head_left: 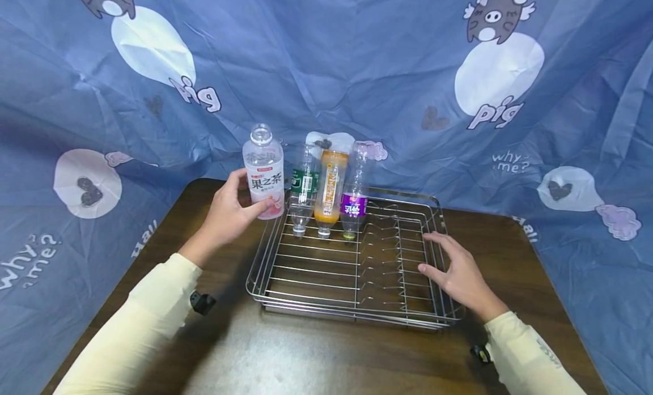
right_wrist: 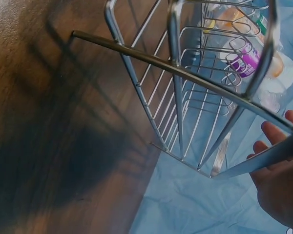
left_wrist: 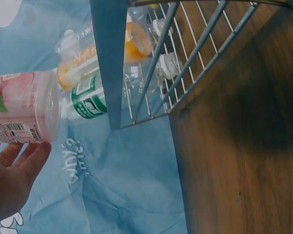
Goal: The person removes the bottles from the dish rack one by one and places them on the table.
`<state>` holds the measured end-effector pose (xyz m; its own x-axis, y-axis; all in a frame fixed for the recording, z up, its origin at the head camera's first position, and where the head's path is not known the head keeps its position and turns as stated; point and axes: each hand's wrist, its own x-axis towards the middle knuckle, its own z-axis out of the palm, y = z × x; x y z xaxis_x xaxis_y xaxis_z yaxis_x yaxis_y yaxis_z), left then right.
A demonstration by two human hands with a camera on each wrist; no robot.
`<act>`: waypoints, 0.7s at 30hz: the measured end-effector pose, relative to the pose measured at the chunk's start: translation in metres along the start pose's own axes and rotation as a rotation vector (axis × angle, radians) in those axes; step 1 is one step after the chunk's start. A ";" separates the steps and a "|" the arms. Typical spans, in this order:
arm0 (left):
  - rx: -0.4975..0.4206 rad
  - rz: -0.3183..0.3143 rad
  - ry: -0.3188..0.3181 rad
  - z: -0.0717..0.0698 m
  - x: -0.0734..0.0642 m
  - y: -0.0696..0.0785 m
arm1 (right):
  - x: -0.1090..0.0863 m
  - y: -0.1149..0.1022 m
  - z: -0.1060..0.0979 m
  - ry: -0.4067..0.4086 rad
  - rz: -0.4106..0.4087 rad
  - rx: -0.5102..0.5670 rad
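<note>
In the head view my left hand (head_left: 228,211) grips a clear plastic bottle (head_left: 265,179) with a pink-and-white label, upright and without a cap, at the rack's back left corner. Its pink lower part (left_wrist: 27,105) shows in the left wrist view. Three empty bottles stand neck-down in the wire dish rack (head_left: 316,281): a green-labelled bottle (head_left: 305,182), an orange-labelled bottle (head_left: 330,188) and a purple-labelled bottle (head_left: 353,205). At the rack's right side is my right hand (head_left: 461,273), fingers extended, holding nothing; whether it touches the rim is unclear.
The rack stands on a dark wooden table (head_left: 245,349). A blue cloth (head_left: 326,72) with pig prints hangs behind and at both sides of the table. Wire dividers (head_left: 393,247) rise in the rack's right part.
</note>
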<state>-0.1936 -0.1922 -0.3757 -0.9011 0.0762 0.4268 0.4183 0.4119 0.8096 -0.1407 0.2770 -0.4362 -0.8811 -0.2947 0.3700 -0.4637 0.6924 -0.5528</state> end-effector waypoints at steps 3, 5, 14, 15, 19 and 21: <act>0.015 -0.005 0.019 -0.005 0.001 -0.004 | -0.001 0.001 -0.001 -0.001 0.016 -0.003; 0.027 -0.005 0.032 -0.008 0.001 -0.007 | -0.002 0.002 -0.001 0.002 0.021 -0.003; 0.087 -0.027 0.079 -0.015 -0.001 -0.025 | -0.006 0.007 -0.001 0.048 0.009 0.007; 0.094 -0.031 0.088 -0.016 -0.001 -0.026 | -0.006 0.007 -0.002 0.053 0.007 0.006; 0.110 -0.046 0.114 -0.018 0.000 -0.033 | -0.007 0.010 -0.002 0.069 0.005 0.003; 0.113 -0.059 0.124 -0.020 0.001 -0.038 | -0.008 0.011 -0.002 0.076 0.007 0.006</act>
<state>-0.2078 -0.2256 -0.3982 -0.8996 -0.0609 0.4324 0.3437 0.5121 0.7871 -0.1386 0.2879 -0.4437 -0.8750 -0.2388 0.4212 -0.4579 0.6905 -0.5600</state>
